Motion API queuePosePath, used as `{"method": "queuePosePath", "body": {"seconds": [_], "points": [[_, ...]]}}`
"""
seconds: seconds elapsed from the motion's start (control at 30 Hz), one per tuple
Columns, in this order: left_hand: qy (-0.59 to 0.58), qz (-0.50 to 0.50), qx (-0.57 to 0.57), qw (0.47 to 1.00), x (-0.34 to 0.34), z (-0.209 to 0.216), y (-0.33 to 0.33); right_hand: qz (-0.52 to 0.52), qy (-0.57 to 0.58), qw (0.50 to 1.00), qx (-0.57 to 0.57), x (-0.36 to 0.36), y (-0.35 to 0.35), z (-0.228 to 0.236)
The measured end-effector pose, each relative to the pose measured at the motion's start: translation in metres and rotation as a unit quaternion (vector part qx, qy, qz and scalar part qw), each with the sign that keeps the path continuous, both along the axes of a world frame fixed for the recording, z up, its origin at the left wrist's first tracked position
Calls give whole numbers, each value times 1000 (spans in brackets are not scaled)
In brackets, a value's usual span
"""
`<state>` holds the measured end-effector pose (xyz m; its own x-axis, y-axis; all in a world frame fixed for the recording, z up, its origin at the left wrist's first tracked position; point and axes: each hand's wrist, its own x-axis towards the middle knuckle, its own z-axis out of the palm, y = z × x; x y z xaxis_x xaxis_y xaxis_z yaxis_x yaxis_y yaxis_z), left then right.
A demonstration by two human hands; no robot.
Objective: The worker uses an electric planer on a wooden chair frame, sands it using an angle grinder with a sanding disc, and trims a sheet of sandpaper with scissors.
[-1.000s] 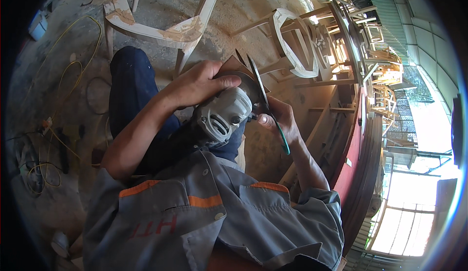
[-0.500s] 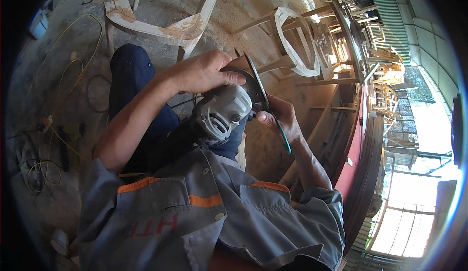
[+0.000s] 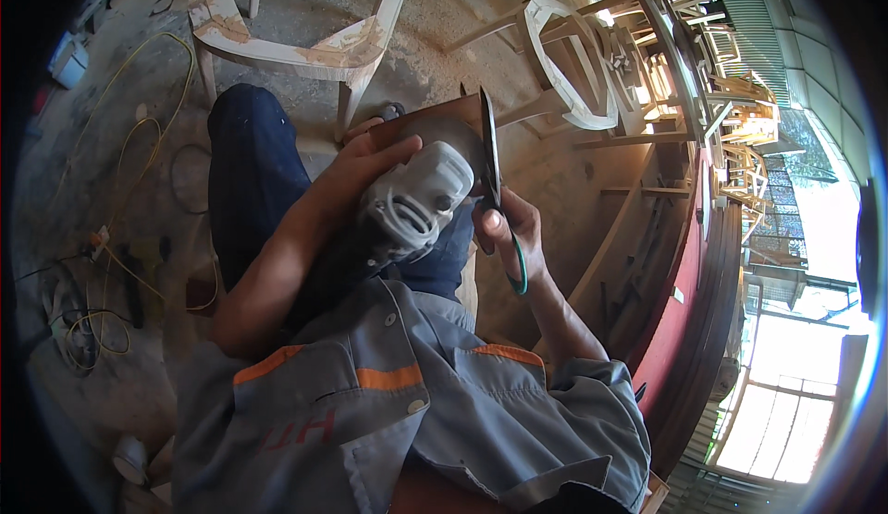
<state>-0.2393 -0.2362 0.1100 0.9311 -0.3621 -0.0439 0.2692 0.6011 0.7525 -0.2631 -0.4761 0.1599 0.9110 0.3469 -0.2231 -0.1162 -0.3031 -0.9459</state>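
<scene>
My left hand [image 3: 381, 155] grips a brown sheet that looks like sandpaper [image 3: 435, 118], its thumb pressed over the sheet near the head of an angle grinder [image 3: 421, 195]. The grinder's grey head points away from me, and its dark body rests over my lap. A disc at the head is mostly hidden by the sheet and my hand. In my right hand [image 3: 520, 229] is a pair of scissors [image 3: 490, 139] with green-edged handles. Their blades point away from me, along the right edge of the sheet; whether they touch it I cannot tell.
A pale wooden chair frame [image 3: 305, 59] stands ahead on the left, and another chair frame [image 3: 546, 70] ahead on the right. Yellow cord [image 3: 116, 148] trails over the floor at left. Along the right runs a long red-sided bench [image 3: 673, 315], with stacked wooden frames [image 3: 740, 167] beyond.
My left hand has shifted lower and left, uncovering more of the brown sheet. The scissors have swung more upright, and my right hand has moved slightly left.
</scene>
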Motion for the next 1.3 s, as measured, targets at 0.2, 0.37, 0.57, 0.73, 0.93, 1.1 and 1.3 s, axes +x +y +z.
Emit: {"method": "queuePosePath", "body": {"seconds": [0.2, 0.37, 0.57, 0.73, 0.93, 1.1, 1.3], "points": [[0, -9, 19, 1000, 6, -7, -6, 19, -69, 996, -60, 13, 0, 6], [1, 5, 25, 1000, 2, 4, -4, 29, -51, 993, -98, 15, -7, 7], [-18, 6, 32, 999, 4, 6, -3, 12, -74, 992, -105, 9, -9, 11], [-60, -30, 66, 996, 9, 12, -7, 53, -57, 990, -121, 18, -14, 22], [-61, -22, 49, 997, 9, 15, 0, 44, -30, 991, -121, 19, -14, 21], [-87, -25, 69, 994, 13, 21, -3, 49, -45, 991, -116, 16, -16, 21], [-120, -66, 97, 986, 18, 25, 0, 67, -80, 990, -95, 17, -15, 19]]}}
